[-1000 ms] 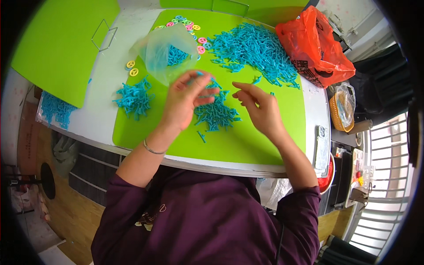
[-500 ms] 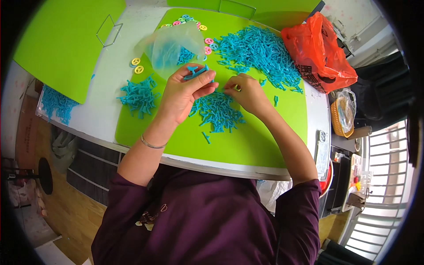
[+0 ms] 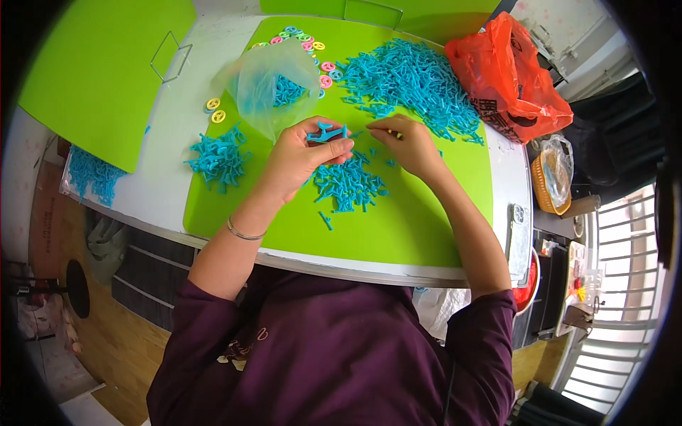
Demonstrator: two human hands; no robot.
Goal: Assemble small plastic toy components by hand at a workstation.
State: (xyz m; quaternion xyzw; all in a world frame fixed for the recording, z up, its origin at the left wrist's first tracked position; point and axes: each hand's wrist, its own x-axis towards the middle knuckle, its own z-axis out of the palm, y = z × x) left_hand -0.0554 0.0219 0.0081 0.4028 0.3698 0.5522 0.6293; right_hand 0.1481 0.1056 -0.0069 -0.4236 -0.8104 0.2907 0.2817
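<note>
Between the thumb and fingers of my left hand is a blue plastic piece with short upright stubs, held above a small heap of blue parts. My right hand is closed with its fingertips pinched together, just right of that piece. Whatever it grips, if anything, is too small to make out. A single blue part lies in front of the heap. To the left of my left hand is another pile of blue pieces, which look larger.
A large blue pile covers the back right of the green mat. A translucent bag holds blue parts. Coloured wheel-like rings lie behind, with yellow ones at left. A red plastic bag stands at the far right.
My right hand has lifted from the small heap and moved slightly back and right. My left hand has tilted the blue plastic piece so more of its side shows.
</note>
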